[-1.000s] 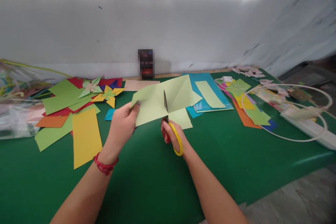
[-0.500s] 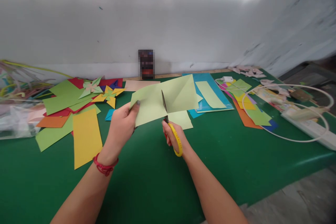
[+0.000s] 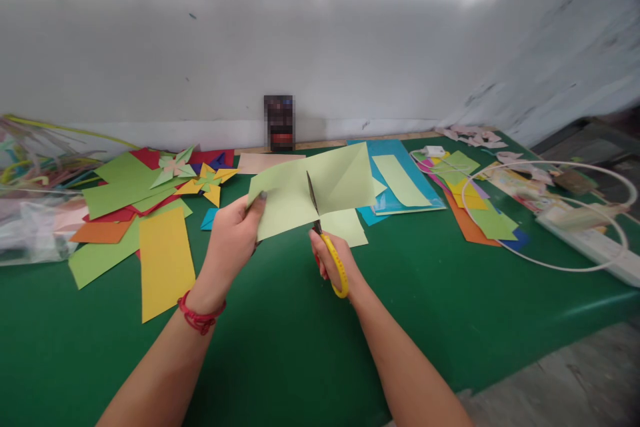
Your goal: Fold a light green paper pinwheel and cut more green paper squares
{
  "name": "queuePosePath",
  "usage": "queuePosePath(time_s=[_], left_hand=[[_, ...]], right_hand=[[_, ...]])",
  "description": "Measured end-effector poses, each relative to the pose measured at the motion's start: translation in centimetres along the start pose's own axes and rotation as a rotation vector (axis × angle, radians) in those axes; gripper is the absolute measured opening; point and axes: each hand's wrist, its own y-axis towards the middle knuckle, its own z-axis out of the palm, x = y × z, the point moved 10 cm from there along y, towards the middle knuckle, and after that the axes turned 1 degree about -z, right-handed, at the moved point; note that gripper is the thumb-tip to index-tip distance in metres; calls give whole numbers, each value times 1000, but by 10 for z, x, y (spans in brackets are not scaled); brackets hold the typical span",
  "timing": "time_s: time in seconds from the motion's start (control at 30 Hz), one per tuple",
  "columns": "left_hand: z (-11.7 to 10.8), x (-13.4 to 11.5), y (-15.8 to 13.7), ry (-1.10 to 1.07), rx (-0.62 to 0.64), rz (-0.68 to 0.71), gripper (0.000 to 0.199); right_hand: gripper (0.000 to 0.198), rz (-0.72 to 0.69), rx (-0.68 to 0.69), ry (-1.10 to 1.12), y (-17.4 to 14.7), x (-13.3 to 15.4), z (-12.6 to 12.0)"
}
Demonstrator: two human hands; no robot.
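My left hand (image 3: pixel 236 232) pinches the left end of a pale green sheet of paper (image 3: pixel 283 203), thumb on top and the other fingers mostly behind it. In my right hand (image 3: pixel 336 257) is a pair of scissors (image 3: pixel 341 280) with yellow and red handles. One dark blade lies over the paper near its middle, running up from the near edge; the other blade is hidden under the sheet. The part right of the blade tilts upward. Below it on the table another pale green piece (image 3: pixel 345 225) shows partly.
Coloured papers, among them a yellow rectangle (image 3: pixel 167 263), and folded paper stars (image 3: pixel 207 181) lie left on the green table (image 3: pixel 280 353). A blue packet (image 3: pixel 410 193) sits behind to the right. A white cable (image 3: pixel 545 268) loops at the right; a blurred-out dark object (image 3: pixel 280 123) leans on the wall.
Both hands keep nearly the same place and grip. The right part of the pale green paper has shifted slightly left at its far edge, with the scissors still across the sheet.
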Motion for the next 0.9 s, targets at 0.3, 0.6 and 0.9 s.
queuePosePath(time_s=[0.3, 0.6, 0.9], left_hand=[[0, 7, 1, -15, 18, -53, 38], [-1, 2, 1, 21, 11, -10, 36], [-1, 0, 2, 76, 11, 0, 34]], right_hand=[[43, -6, 7, 4, 0, 1, -1], [43, 19, 73, 49, 3, -6, 8], [42, -141, 61, -20, 7, -2, 8]])
